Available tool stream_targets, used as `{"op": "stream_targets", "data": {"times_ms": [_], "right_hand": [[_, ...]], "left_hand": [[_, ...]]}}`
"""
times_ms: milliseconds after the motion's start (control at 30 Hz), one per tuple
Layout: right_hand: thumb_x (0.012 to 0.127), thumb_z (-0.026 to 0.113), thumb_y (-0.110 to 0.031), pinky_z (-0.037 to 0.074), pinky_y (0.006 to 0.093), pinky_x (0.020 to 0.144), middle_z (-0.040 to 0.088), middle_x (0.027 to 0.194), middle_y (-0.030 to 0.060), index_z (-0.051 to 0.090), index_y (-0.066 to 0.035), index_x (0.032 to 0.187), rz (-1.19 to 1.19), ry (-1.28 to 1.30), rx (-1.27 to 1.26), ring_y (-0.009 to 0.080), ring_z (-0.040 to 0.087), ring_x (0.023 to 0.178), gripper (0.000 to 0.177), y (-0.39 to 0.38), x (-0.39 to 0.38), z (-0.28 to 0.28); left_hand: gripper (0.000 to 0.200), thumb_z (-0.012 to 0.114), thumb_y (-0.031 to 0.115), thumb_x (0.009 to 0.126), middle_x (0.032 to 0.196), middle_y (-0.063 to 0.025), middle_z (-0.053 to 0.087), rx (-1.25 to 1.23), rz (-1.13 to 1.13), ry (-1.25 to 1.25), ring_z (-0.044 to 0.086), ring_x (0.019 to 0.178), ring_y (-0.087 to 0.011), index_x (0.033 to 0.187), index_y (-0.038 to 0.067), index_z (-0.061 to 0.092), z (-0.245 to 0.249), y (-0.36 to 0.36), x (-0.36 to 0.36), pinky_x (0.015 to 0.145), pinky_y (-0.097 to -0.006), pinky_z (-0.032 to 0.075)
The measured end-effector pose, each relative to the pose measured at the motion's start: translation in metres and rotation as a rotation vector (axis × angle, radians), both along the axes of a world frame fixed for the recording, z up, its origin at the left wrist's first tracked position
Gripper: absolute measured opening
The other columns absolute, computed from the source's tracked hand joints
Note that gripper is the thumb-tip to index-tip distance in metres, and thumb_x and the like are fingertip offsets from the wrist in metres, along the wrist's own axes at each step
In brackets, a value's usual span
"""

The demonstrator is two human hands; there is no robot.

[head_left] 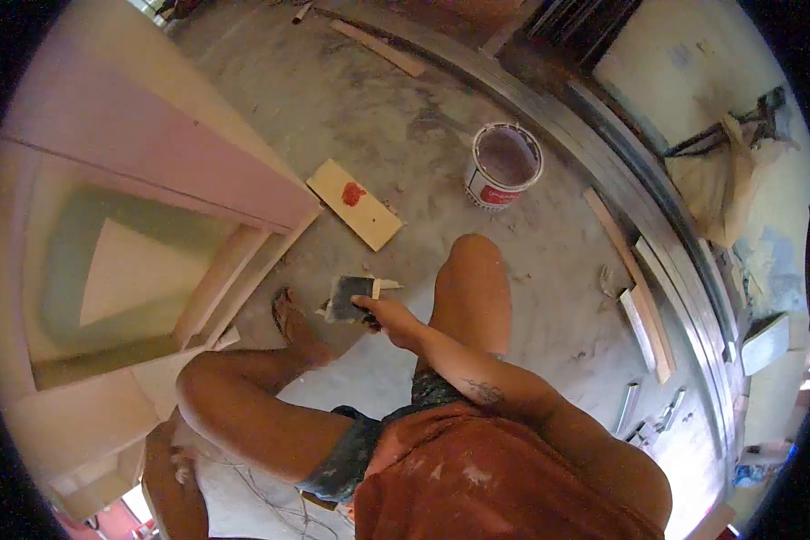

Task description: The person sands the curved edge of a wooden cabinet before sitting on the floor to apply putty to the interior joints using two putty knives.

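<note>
My right hand (380,315) is closed around a flat, dark, wide-bladed scraper (344,301) held low over the floor, left of my right knee. A pale strip shows beside the scraper. Just above lies a yellowish board (355,205) with a red smear on it. An open white bucket (504,166) with a red label stands on the floor beyond my right knee; its inside is coated greyish. At the lower left, a limb shows beside my left knee; my left hand's fingers cannot be made out clearly there.
A pale wooden cabinet or frame (153,153) with a recessed panel rises close on the left. Wooden strips (634,279) and long metal bars (684,261) lie on the right. Another plank (378,48) is on the floor ahead. Thin cords run along the floor at the lower left.
</note>
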State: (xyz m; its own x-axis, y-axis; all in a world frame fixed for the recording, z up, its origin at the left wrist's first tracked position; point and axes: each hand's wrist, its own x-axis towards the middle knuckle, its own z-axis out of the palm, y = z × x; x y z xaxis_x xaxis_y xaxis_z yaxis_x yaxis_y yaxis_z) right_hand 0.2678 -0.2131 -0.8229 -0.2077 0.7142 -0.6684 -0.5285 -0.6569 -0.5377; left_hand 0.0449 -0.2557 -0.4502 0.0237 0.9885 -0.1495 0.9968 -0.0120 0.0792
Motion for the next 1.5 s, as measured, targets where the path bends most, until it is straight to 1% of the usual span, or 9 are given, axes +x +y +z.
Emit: {"op": "stream_targets", "data": {"times_ms": [67, 233, 600, 733, 833, 1000, 1067, 1167, 1500], "right_hand": [[0.081, 0.062, -0.038, 0.035, 0.0292, 0.05, 0.057, 0.067, 0.0029, 0.059, -0.008, 0.078, -0.04, 0.049, 0.028, 0.012, 0.047, 0.056, 0.03, 0.001, 0.004, 0.008], [0.084, 0.059, -0.033, 0.033, 0.0259, 0.05, 0.052, 0.066, 0.0011, 0.055, -0.007, 0.08, -0.008, -0.033, -0.008, 0.011, 0.043, 0.055, 0.026, 0.003, -0.001, -0.003], [0.084, 0.06, -0.037, 0.039, 0.0268, 0.06, 0.056, 0.078, 0.0011, 0.058, -0.004, 0.09, -0.013, -0.082, 0.342, 0.0117, 0.048, 0.068, 0.033, -0.015, 0.015, 0.045], [0.085, 0.061, -0.027, 0.042, 0.0276, 0.075, 0.057, 0.091, 0.0014, 0.057, 0.001, 0.101, -0.053, 0.013, 0.359, 0.0107, 0.052, 0.083, 0.032, -0.032, 0.034, 0.086], [0.086, 0.06, -0.024, 0.042, 0.0271, 0.078, 0.057, 0.093, -0.0008, 0.057, 0.001, 0.103, 0.2, -0.118, 0.454, 0.009, 0.05, 0.087, 0.03, -0.042, 0.046, 0.106], [0.084, 0.063, -0.026, 0.044, 0.0291, 0.063, 0.058, 0.077, -0.0032, 0.061, 0.0, 0.096, 0.507, -0.249, 0.686, 0.0092, 0.05, 0.07, 0.029, -0.047, 0.099, 0.141], [0.082, 0.064, -0.034, 0.043, 0.0313, 0.058, 0.058, 0.072, -0.0022, 0.061, 0.0, 0.093, 1.04, -1.013, 0.318, 0.0109, 0.051, 0.065, 0.036, -0.045, 0.144, 0.166], [0.081, 0.062, -0.034, 0.043, 0.0367, 0.062, 0.06, 0.075, 0.0104, 0.06, 0.0, 0.093, -0.1, -1.042, 0.406, 0.0213, 0.057, 0.071, 0.036, -0.024, 0.182, 0.193], [0.075, 0.051, -0.015, 0.047, 0.0449, 0.077, 0.059, 0.094, 0.0262, 0.058, 0.004, 0.094, 0.368, -1.894, 0.318, 0.0401, 0.058, 0.087, 0.028, 0.115, 0.338, 0.039]], "left_hand": [[0.033, 0.043, 0.024, 0.093, 0.113, -0.0099, 0.054, 0.224, 0.511, -0.844, 0.05, 0.101, -0.0203, 0.117, 0.003, 0.05, -0.088, -0.035, -0.184, 0.084, -0.0342, 0.041], [0.043, 0.043, 0.029, 0.092, 0.121, -0.0141, 0.047, 0.322, 0.88, -0.601, 0.044, 0.109, -0.0243, 0.124, 0.001, 0.041, -0.193, -0.111, -0.075, 0.092, -0.0355, 0.035], [0.056, 0.045, 0.035, 0.091, 0.134, -0.022, 0.034, 0.43, 0.238, -1.224, 0.035, 0.124, -0.03, 0.133, 0.0, 0.031, -0.14, -0.029, 0.028, 0.102, -0.0406, 0.029], [0.046, 0.043, 0.032, 0.093, 0.124, -0.0129, 0.047, 0.114, 0.518, -1.959, 0.045, 0.115, -0.0244, 0.127, 0.001, 0.037, -0.201, 0.016, 0.082, 0.095, -0.0375, 0.036], [0.026, 0.039, 0.019, 0.094, 0.107, -0.011, 0.058, -0.194, 0.59, -1.223, 0.055, 0.097, -0.0246, 0.111, 0.003, 0.05, -0.207, 0.011, 0.104, 0.086, -0.0349, 0.043], [0.036, 0.05, 0.036, 0.09, 0.101, -0.0047, 0.053, -0.202, 0.867, -2.029, 0.051, 0.093, -0.0177, 0.112, 0.007, 0.048, -0.24, 0.012, 0.112, 0.077, -0.0309, 0.043], [0.036, 0.054, 0.033, 0.088, 0.102, -0.0055, 0.053, -0.177, 1.104, -1.995, 0.05, 0.096, -0.0183, 0.112, 0.008, 0.048, -0.256, 0.017, 0.111, 0.081, -0.0336, 0.043], [0.037, 0.056, 0.032, 0.088, 0.102, -0.0044, 0.053, -0.177, 1.003, -2.11, 0.05, 0.096, -0.0184, 0.115, 0.008, 0.047, -0.242, 0.018, 0.123, 0.084, -0.0359, 0.042], [0.028, 0.06, 0.024, 0.086, 0.096, -0.0036, 0.057, -0.356, 0.872, -2.015, 0.055, 0.088, -0.0152, 0.105, 0.005, 0.054, -0.257, 0.01, 0.143, 0.077, -0.0311, 0.045]]}}
